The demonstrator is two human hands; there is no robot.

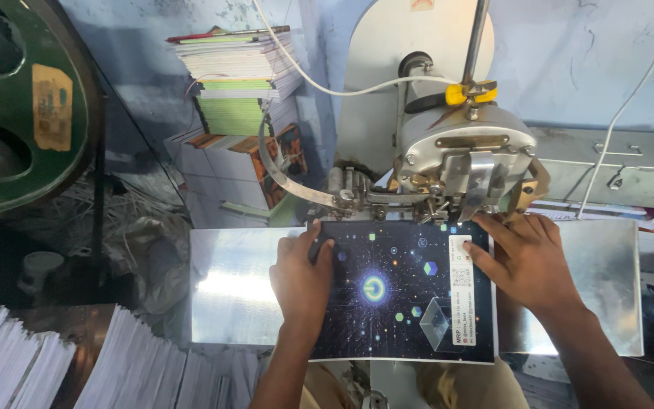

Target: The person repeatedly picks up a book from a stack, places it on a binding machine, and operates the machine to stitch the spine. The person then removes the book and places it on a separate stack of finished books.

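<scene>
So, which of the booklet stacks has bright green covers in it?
The tall stack of booklets behind the machine, by the wall; the white stacks at lower left show only white page edges.

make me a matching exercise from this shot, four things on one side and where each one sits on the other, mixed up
Things:
1. dark booklet cover
2. left hand
3. right hand
4. stack of books

Places:
A. flat on the cover's left edge
B. against the wall, upper left of the machine
C. on the shiny metal table, its top edge under the stitching head
D. on the cover's right edge, by the white label strip

Pairs: 1-C, 2-A, 3-D, 4-B
</scene>
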